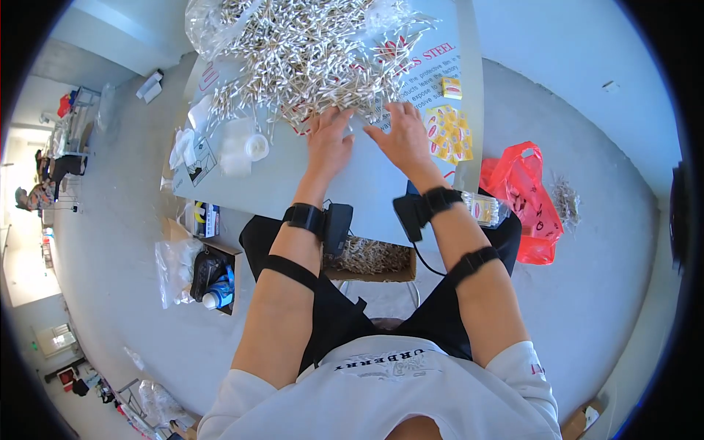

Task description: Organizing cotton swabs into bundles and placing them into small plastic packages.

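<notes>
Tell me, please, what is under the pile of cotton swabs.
Under the pile of cotton swabs lies the pale tabletop, its red and dark printing partly showing beside the pile. What the middle covers cannot be seen.

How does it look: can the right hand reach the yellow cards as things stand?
Probably yes: the right hand is just left of the yellow cards, at the edge of the swabs, and nothing visible blocks the way.

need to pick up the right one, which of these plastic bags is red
The red plastic bag, right of the table; the clear bag beside the cotton swabs and the see-through bag near the blue bottle lack its colour.
</notes>
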A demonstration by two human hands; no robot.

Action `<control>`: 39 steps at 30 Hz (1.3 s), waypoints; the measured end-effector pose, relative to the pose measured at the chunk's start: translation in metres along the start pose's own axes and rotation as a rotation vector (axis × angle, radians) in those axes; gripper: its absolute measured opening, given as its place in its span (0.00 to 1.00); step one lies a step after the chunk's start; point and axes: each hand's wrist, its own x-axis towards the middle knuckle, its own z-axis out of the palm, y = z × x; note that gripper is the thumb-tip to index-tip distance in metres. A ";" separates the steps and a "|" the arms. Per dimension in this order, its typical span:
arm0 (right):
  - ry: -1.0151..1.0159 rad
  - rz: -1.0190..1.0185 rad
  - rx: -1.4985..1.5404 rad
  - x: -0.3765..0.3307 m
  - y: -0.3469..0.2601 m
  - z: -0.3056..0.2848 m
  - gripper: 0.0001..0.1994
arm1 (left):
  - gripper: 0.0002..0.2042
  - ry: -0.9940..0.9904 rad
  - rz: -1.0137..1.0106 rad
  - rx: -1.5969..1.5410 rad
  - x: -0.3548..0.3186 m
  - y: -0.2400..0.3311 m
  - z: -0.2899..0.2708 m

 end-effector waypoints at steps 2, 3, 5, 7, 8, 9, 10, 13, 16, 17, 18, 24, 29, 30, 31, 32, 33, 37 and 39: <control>0.010 -0.049 -0.155 0.013 -0.001 0.012 0.19 | 0.29 -0.036 -0.035 0.034 0.007 0.014 0.003; 0.004 -0.049 -0.215 0.016 -0.003 0.019 0.17 | 0.30 -0.064 -0.078 0.082 0.008 0.016 0.004; 0.000 -0.038 -0.278 0.018 -0.002 0.025 0.14 | 0.31 -0.100 -0.112 0.128 0.005 0.020 0.004; -0.007 -0.028 -0.259 0.015 0.007 0.028 0.08 | 0.32 -0.100 -0.136 0.058 -0.006 0.018 0.006; -0.004 -0.026 -0.266 0.009 0.012 0.026 0.08 | 0.32 -0.100 -0.131 0.052 -0.011 0.016 0.006; -0.043 -0.020 -0.257 0.000 0.011 0.023 0.07 | 0.32 -0.098 -0.090 0.010 -0.018 0.010 0.004; -0.083 -0.016 -0.253 -0.007 0.010 0.019 0.06 | 0.32 -0.093 -0.049 -0.036 -0.024 0.005 0.004; -0.117 -0.026 -0.253 -0.030 0.009 0.002 0.05 | 0.28 -0.009 0.016 -0.182 -0.037 -0.004 0.008; -0.162 -0.059 -0.216 -0.044 0.012 -0.014 0.07 | 0.27 0.074 0.041 -0.261 -0.045 -0.006 0.012; -0.166 -0.067 -0.223 -0.050 0.014 -0.021 0.07 | 0.27 0.082 0.036 -0.267 -0.049 -0.003 0.014; -0.128 -0.115 -0.181 -0.056 0.016 -0.026 0.08 | 0.26 0.110 0.053 -0.254 -0.052 -0.001 0.015; -0.012 -0.018 -0.019 -0.104 0.013 -0.049 0.16 | 0.27 0.156 0.072 -0.282 -0.065 0.002 0.006; -0.191 0.164 0.135 -0.111 0.021 -0.075 0.16 | 0.27 0.174 0.022 -0.166 -0.055 0.043 0.002; -0.120 0.161 0.195 -0.113 0.026 -0.072 0.15 | 0.28 0.131 0.077 -0.059 -0.051 0.049 0.004; -0.048 0.159 0.254 -0.113 0.031 -0.068 0.14 | 0.28 0.086 0.132 0.050 -0.047 0.055 0.006; -0.035 0.168 0.265 -0.113 0.036 -0.064 0.14 | 0.28 0.077 0.146 0.060 -0.046 0.061 0.009; -0.031 0.172 0.251 -0.109 0.036 -0.060 0.14 | 0.28 0.090 0.107 0.127 -0.051 0.062 0.015; -0.003 0.169 0.232 -0.093 0.027 -0.055 0.14 | 0.26 0.190 0.032 0.233 -0.083 0.070 0.038; 0.009 0.168 0.222 -0.085 0.019 -0.050 0.14 | 0.26 0.167 0.022 0.229 -0.089 0.072 0.040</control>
